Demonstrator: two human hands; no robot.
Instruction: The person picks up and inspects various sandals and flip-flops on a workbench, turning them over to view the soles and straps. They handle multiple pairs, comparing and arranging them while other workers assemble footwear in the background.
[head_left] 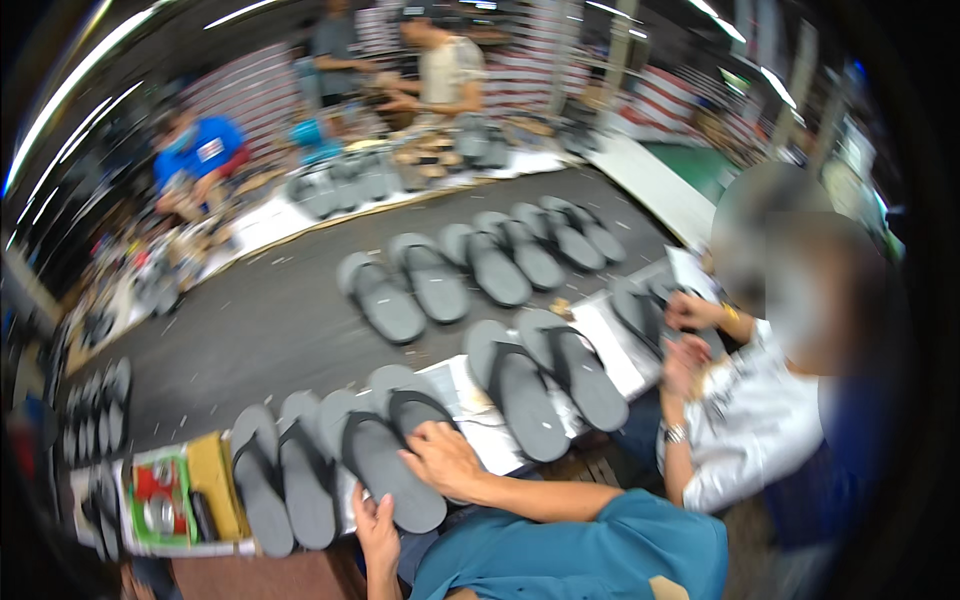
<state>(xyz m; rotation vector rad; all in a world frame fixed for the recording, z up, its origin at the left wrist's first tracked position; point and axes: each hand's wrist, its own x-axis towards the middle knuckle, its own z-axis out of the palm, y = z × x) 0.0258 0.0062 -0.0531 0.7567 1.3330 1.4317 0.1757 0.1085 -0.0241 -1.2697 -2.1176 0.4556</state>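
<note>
Grey flip-flops, left one and right one, side by side at near edge of worktop. Left hand by left one's edge, thumb and forefinger spread. Right hand over right one, fingers bent; can't tell if pinching. More flip-flops on dark surface beyond.

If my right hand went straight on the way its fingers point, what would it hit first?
Most likely the grey flip-flop just left of your right hand; the fingertips seem at or over its edge, though depth is unclear.
</note>
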